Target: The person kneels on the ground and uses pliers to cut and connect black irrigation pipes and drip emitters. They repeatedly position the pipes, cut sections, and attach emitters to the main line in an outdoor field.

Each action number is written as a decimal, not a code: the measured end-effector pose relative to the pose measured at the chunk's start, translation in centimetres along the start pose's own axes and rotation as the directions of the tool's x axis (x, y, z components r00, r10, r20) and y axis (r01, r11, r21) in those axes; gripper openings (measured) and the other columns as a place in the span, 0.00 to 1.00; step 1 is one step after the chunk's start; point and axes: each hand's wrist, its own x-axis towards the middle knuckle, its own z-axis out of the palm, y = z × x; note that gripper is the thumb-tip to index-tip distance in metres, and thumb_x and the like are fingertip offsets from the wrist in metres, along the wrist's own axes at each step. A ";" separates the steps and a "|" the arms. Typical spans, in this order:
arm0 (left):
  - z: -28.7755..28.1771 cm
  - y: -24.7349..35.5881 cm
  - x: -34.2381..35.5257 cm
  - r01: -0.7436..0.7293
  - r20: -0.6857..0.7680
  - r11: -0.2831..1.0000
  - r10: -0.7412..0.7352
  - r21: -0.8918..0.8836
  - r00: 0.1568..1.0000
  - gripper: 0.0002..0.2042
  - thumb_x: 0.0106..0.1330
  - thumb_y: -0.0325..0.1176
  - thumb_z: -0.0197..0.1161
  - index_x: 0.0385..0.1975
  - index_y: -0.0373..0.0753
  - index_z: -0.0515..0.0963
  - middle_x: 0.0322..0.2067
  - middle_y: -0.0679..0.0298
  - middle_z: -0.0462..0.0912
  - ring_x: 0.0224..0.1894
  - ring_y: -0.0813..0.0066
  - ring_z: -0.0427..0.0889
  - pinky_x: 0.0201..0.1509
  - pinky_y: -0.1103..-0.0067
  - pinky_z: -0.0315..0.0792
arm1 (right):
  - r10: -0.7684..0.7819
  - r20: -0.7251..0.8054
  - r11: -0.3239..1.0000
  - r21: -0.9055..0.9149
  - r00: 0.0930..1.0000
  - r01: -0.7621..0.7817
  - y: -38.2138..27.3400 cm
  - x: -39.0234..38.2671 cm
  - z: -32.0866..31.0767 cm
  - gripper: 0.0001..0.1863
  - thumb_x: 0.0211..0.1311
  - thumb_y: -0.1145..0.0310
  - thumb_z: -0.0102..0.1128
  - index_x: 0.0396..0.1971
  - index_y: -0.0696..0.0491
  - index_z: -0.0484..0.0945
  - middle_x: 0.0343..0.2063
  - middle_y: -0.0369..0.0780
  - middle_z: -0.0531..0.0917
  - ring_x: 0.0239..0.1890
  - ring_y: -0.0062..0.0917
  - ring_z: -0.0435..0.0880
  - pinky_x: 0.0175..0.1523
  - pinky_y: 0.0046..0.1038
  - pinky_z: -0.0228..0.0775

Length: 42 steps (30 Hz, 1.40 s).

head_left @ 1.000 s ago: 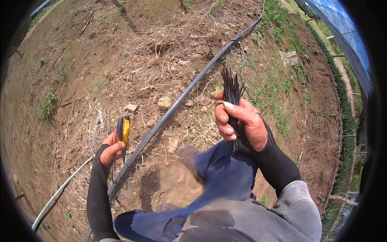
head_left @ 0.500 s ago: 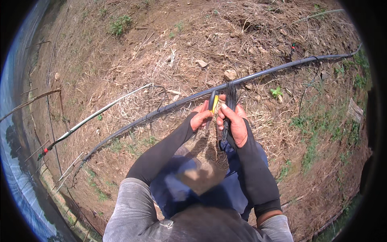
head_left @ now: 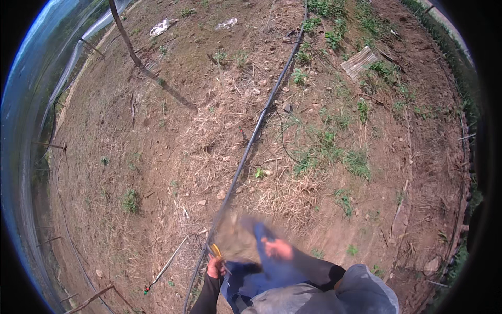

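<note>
My left hand (head_left: pixel 215 267) is low in the view, just right of the black pipe. Its fingers are closed round a hand tool with yellow-and-black handles (head_left: pixel 216 251), whose yellow part sticks up past the fingers. Motion smears my right hand (head_left: pixel 278 248), which is in front of my blue-trousered leg (head_left: pixel 261 235). Whether its fingers grip anything does not show, and I cannot make out the bundle of thin black strands there.
A long black pipe (head_left: pixel 256 133) runs up the dry, straw-strewn slope. Left of it lies a pale thin tube (head_left: pixel 171 261) with a red-and-green end. Farther off are a leaning wooden post (head_left: pixel 125 39), a weathered board (head_left: pixel 359 63) and white plastic scraps (head_left: pixel 162 26).
My view has turned to the right, and the pipe now runs away from me. My hands have moved apart. The black strands earlier in my right hand are no longer discernible.
</note>
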 end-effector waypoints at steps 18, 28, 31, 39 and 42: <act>36.2 20.5 6.9 -0.120 0.358 0.975 0.181 -0.187 0.916 0.12 0.63 0.43 0.54 0.38 0.42 0.72 0.28 0.67 0.75 0.13 0.82 0.62 0.12 0.83 0.57 | -0.396 -0.231 0.865 -0.419 0.889 0.277 -38.6 -11.1 -0.8 0.22 0.64 0.63 0.56 0.53 0.56 0.66 0.24 0.35 0.76 0.26 0.18 0.76 0.29 0.20 0.68; 53.7 27.8 13.7 -0.076 0.267 0.989 0.107 -0.125 0.958 0.15 0.65 0.45 0.53 0.31 0.37 0.74 0.22 0.66 0.74 0.12 0.81 0.61 0.12 0.83 0.55 | -0.261 -0.210 0.797 -0.598 0.942 0.088 -60.9 -12.1 -3.0 0.21 0.65 0.60 0.54 0.54 0.54 0.68 0.28 0.34 0.76 0.26 0.16 0.73 0.30 0.20 0.66; 58.3 28.3 17.4 -0.112 0.159 0.972 0.146 -0.207 0.976 0.14 0.64 0.44 0.54 0.32 0.37 0.74 0.23 0.66 0.75 0.13 0.81 0.61 0.12 0.83 0.56 | -0.287 -0.162 0.695 -0.714 0.944 0.089 -69.3 -10.9 -6.7 0.22 0.63 0.61 0.55 0.53 0.55 0.69 0.30 0.36 0.77 0.26 0.16 0.75 0.27 0.21 0.68; 73.7 25.6 26.6 -0.120 0.160 0.855 0.229 -0.505 0.960 0.13 0.63 0.42 0.52 0.34 0.38 0.74 0.26 0.59 0.78 0.13 0.78 0.65 0.12 0.79 0.60 | -0.046 0.092 -0.008 -0.996 0.995 0.092 -93.0 -4.1 -15.7 0.15 0.62 0.61 0.54 0.45 0.51 0.72 0.38 0.42 0.78 0.41 0.31 0.76 0.43 0.30 0.68; 79.3 25.5 27.1 -0.072 0.231 0.875 0.205 -0.480 0.951 0.14 0.63 0.41 0.53 0.41 0.37 0.75 0.28 0.59 0.76 0.14 0.78 0.65 0.13 0.79 0.60 | 0.195 -0.129 -0.111 -0.988 0.972 -0.109 -97.6 -3.4 -13.9 0.22 0.56 0.62 0.60 0.50 0.51 0.70 0.47 0.46 0.75 0.52 0.43 0.74 0.53 0.39 0.68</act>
